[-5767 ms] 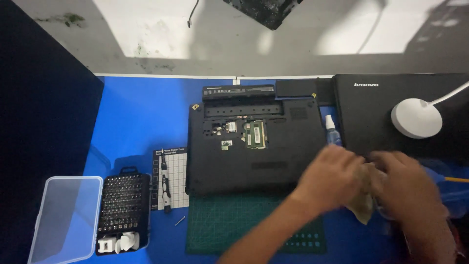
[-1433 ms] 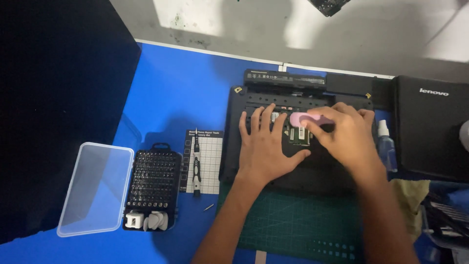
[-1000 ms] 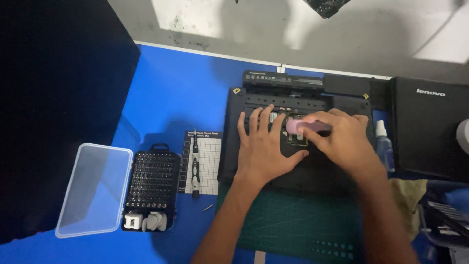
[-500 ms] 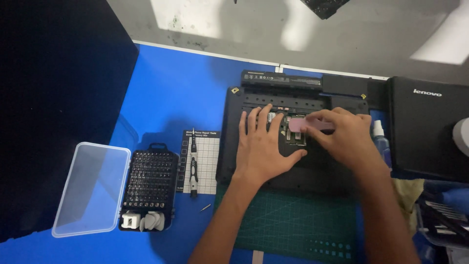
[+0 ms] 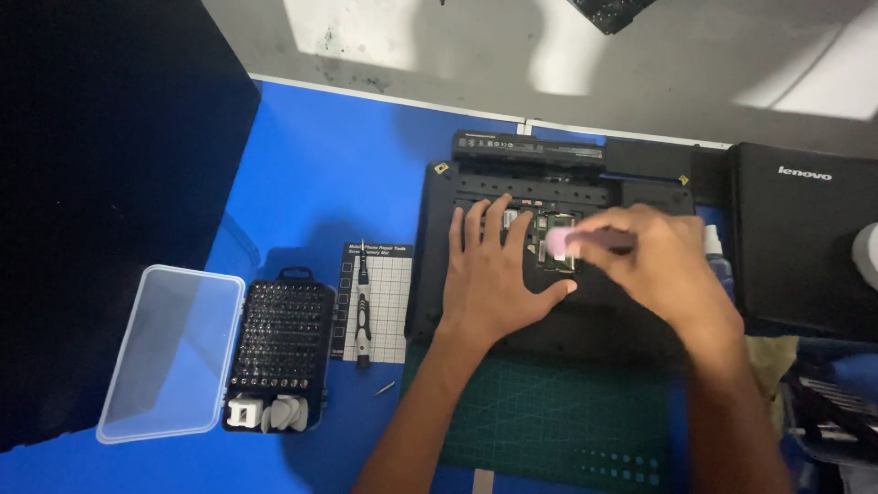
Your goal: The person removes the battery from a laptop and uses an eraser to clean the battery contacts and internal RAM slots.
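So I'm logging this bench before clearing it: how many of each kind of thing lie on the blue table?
Laptops: 2, opened black one under both hands, closed black one
Battery pack: 1
Screwdriver: 1
Bit case: 1
Clear lid: 1
Grid mat: 1
Green cutting mat: 1
Total: 8

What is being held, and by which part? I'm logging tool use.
The right hand holds a pink-tipped tool by its dark shaft. The left hand holds nothing, lying flat on the laptop.
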